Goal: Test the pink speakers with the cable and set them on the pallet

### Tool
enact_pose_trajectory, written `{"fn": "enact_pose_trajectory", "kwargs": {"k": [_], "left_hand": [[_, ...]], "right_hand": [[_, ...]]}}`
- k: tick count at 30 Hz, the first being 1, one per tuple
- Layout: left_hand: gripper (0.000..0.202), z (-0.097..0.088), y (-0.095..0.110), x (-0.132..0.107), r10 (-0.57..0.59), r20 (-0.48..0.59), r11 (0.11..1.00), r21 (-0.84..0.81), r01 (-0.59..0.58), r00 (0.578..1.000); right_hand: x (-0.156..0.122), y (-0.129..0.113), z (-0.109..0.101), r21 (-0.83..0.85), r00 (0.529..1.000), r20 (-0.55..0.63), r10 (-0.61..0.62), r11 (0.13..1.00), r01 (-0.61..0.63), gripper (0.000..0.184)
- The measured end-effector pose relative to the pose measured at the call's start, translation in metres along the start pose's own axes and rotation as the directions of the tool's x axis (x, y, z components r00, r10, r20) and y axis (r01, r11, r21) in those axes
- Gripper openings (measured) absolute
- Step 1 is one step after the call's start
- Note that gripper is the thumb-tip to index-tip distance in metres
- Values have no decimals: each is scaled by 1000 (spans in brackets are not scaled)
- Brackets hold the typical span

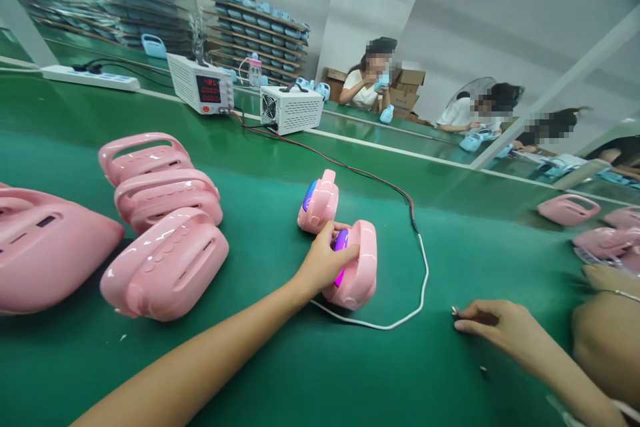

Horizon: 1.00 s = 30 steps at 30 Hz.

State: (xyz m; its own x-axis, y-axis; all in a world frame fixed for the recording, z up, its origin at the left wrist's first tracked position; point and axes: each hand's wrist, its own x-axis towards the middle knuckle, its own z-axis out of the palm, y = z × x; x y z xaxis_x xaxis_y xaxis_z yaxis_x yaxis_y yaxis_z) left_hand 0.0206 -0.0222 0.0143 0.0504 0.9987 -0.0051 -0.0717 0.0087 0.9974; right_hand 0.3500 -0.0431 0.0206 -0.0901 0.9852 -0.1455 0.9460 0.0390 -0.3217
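My left hand [327, 257] grips a pink handled case, looking like a portable speaker [364, 267], with its fingers and thumb around the purple-lit face. Right behind it stands a second pink speaker [326, 203], its face glowing blue. Over the green table, my right hand [493, 323] pinches a small dark piece with a shiny metal tip [455, 311]; its kind is too small to make out. A similar tiny piece [483, 370] lies below that hand. A white cable [424, 280] loops around the held speaker, and its end is hidden behind the speaker.
Several pink speakers [165, 263] stand at left, and more pink ones [569, 209] at right. Another person's arm [607, 333] rests close on the right. A power supply [200, 83] and a white box with a fan [291, 109] stand behind. Co-workers sit across the line.
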Motion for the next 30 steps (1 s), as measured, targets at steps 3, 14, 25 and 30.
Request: {"fn": "enact_pose_trajectory", "kwargs": {"k": [3, 14, 25, 30], "left_hand": [[38, 0, 2, -1, -6, 11, 1000, 6, 6, 1000], [38, -2, 0, -4, 18, -19, 999, 44, -17, 1000], [38, 1, 6, -9, -36, -23, 999, 7, 36, 999], [37, 1, -1, -6, -21, -31, 1000, 5, 21, 999]], "right_hand": [[28, -52, -19, -79, 981, 18, -195, 978, 196, 42], [133, -215, -26, -276, 581, 24, -814, 553, 786, 44], [144, -228, -22, -92, 589, 18, -808, 586, 805, 31], [146, -239, -19, 729, 767, 324, -553, 663, 170, 7]]}}
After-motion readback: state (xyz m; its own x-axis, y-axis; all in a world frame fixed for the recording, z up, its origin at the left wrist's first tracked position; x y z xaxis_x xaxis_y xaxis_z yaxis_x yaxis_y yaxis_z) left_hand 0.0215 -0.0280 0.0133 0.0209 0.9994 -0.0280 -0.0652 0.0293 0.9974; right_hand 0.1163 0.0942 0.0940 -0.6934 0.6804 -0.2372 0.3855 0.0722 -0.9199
